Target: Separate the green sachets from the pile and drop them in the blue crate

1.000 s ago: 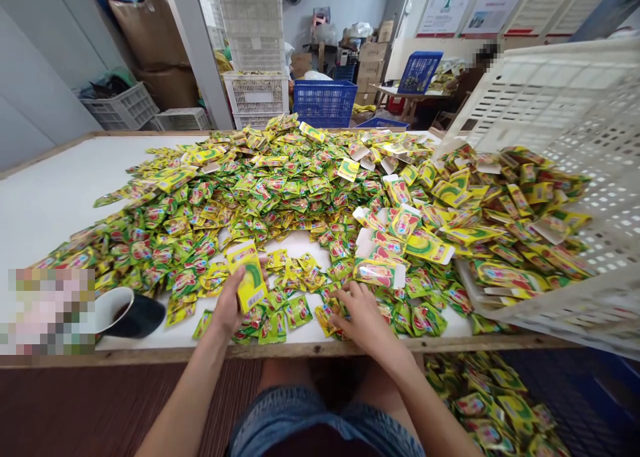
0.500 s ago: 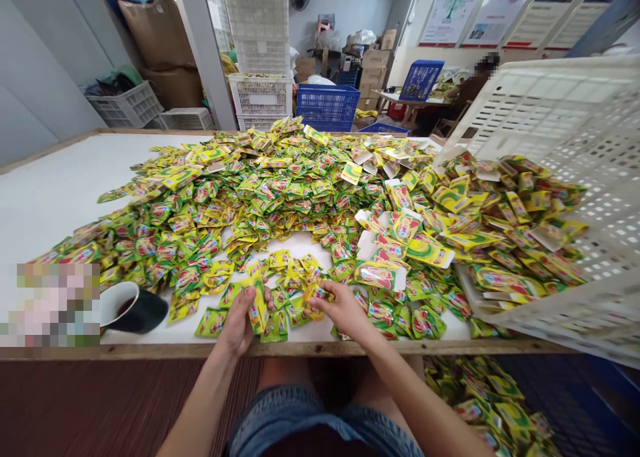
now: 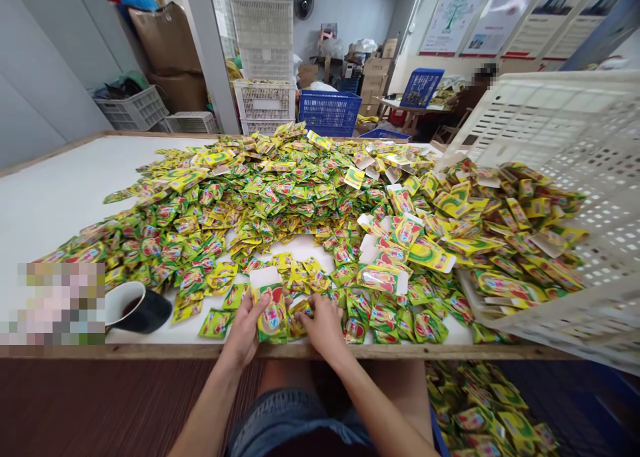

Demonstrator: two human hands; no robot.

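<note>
My left hand (image 3: 244, 329) is closed around a small yellow-green carton (image 3: 271, 315) near the table's front edge. The carton's printed front, with a red fruit picture, faces up, and a white flap stands out at its far end. Just right of it, my right hand (image 3: 325, 327) pinches a yellow candy packet (image 3: 301, 309), partly hidden by the fingers. Loose green packets (image 3: 216, 323) lie around both hands. Several flattened or part-open cartons (image 3: 383, 278) lie to the right.
A large heap of packets (image 3: 280, 190) spreads over the white table (image 3: 45, 197). On the right, a tilted white crate (image 3: 600, 310) holds many cartons. A dark mug (image 3: 150, 310) with liquid stands front left. Behind are a blue crate (image 3: 330, 113), stacked white crates (image 3: 265, 100) and a seated person (image 3: 467, 103).
My left hand has turned the carton so its broad front and white flap show. My right hand has moved left with the yellow packet, close beside the carton. The view shifted slightly.
</note>
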